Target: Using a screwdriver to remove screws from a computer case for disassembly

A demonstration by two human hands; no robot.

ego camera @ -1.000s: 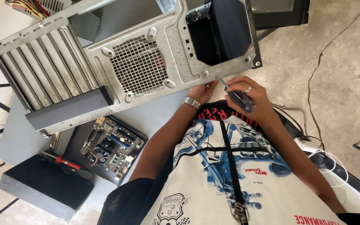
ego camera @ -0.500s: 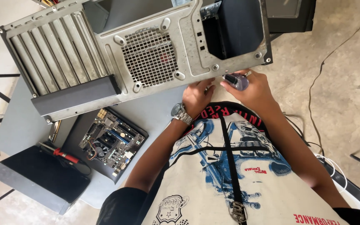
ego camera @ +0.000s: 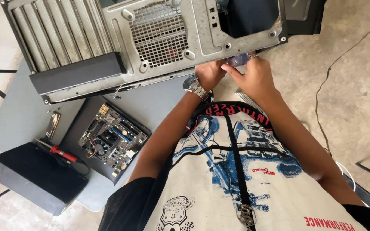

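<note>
Right hand (ego camera: 257, 77): gripped the screwdriver handle (ego camera: 237, 59) under the case (ego camera: 159, 38).
Left hand (ego camera: 209, 73): touched the case edge; grip unclear.
Left of fingers: motherboard (ego camera: 110, 139).

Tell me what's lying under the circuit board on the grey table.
The circuit board rests on a flat black panel, which lies on the grey table. Whatever is beneath the board's middle is covered.

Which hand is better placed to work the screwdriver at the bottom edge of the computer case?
Probably the right hand: it already grips the screwdriver against the computer case edge. The left hand only rests beside it, empty as far as visible.
</note>
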